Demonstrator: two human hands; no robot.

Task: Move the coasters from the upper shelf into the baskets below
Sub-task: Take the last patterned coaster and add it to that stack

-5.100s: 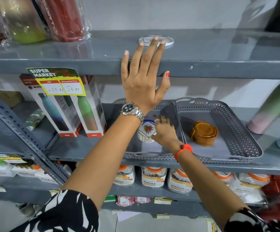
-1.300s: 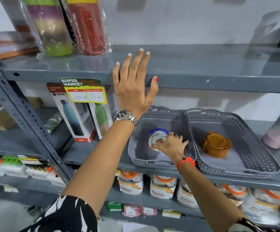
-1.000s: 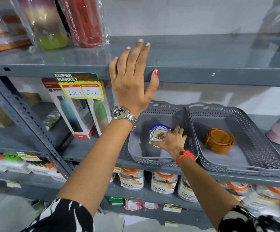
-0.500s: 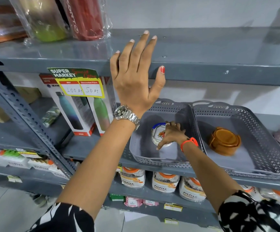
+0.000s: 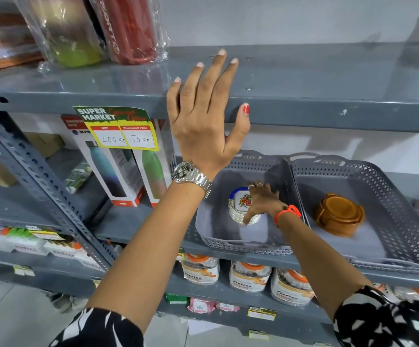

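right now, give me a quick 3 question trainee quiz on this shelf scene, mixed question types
1. True or false: the left hand is holding a coaster.
2. Multiple choice: the right hand rests on
A. the brown coaster set
B. the white patterned coaster stack
C. the red bottle
3. Fill in: the brown coaster set sits in the ____ of the two grey baskets (left basket, right basket).

Key
1. False. It is open and flat against the upper shelf edge, fingers spread.
2. B
3. right
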